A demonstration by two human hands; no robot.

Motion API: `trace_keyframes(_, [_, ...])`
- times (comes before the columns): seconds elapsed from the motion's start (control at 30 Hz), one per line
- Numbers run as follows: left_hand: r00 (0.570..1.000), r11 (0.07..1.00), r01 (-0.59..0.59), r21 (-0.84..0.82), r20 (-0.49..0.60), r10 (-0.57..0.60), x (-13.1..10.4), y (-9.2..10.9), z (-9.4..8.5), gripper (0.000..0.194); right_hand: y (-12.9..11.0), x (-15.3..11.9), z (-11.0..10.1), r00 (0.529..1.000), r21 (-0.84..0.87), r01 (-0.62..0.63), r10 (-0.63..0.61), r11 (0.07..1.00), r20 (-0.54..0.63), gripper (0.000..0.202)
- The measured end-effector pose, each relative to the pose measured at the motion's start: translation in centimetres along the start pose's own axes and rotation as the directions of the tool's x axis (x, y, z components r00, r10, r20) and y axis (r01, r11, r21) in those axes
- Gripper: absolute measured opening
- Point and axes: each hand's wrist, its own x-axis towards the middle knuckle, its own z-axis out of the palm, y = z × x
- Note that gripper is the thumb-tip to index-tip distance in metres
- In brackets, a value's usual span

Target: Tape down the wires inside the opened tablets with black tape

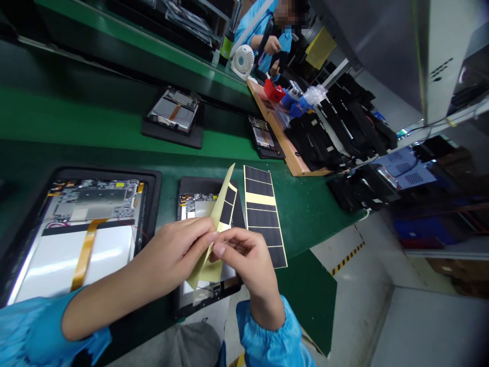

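Observation:
A sheet of black adhesive pads on yellow backing paper [219,201] is bent upward between my two hands. My left hand [187,244] pinches it from the left. On its right side the fingertips of my right hand [244,252] are closed against the paper; whether a loose pad sits between them is hidden. Below lies an open tablet [191,300] with its circuit board showing, partly covered by the sheet and my hands. A second sheet of black pads [263,215] lies flat just right of it.
A larger opened tablet [87,244] in a black tray is at left. Two more opened tablets [175,111] rest on the green conveyor behind. Black housings [317,137] are stacked at right, near a wooden-edged board [290,158]. A co-worker [263,41] and a small white fan [242,62] are beyond.

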Motion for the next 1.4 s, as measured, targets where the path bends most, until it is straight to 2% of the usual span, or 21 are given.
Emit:
trace_keyframes(0.13, [1.0,1.0,0.017,-0.018,0.001,-0.017,0.04,-0.07,0.01,0.037,0.15,0.13,0.02,1.0,0.022,-0.03,0.03,0.999,-0.003,0.02])
trace_keyframes(0.27, [1.0,0.999,0.021,0.032,0.005,-0.022,0.21,0.0,-0.03,0.038,0.34,0.19,0.11,0.999,-0.063,-0.021,0.019,0.998,-0.025,0.019])
trace_keyframes(0.43, [0.998,0.995,0.053,0.084,0.036,-0.056,0.33,-0.05,-0.34,0.037,0.45,0.16,0.31,0.993,-0.152,0.016,-0.033,0.988,-0.11,0.01])
trace_keyframes(0.7, [0.988,0.986,0.133,-0.099,0.092,-0.124,0.24,-0.2,-0.37,0.033,0.07,-0.1,0.1,0.988,-0.146,0.058,-0.078,0.988,-0.133,0.011])
trace_keyframes(0.87, [0.983,0.976,0.166,-0.14,0.107,-0.152,0.13,-0.29,-0.33,0.028,-0.11,-0.5,0.03,0.985,-0.2,0.088,-0.115,0.976,-0.128,0.012])
trace_keyframes(1.07, [0.972,0.973,0.189,-0.134,0.166,-0.166,0.16,-0.47,-0.55,0.033,-0.13,-0.71,-0.15,0.994,-0.113,0.029,-0.04,0.993,-0.099,0.013])
trace_keyframes(1.4, [0.964,0.981,0.183,-0.063,0.207,-0.166,0.04,-0.52,-0.32,0.036,0.23,-0.36,-0.29,0.99,-0.179,0.013,-0.038,0.984,-0.135,0.009])
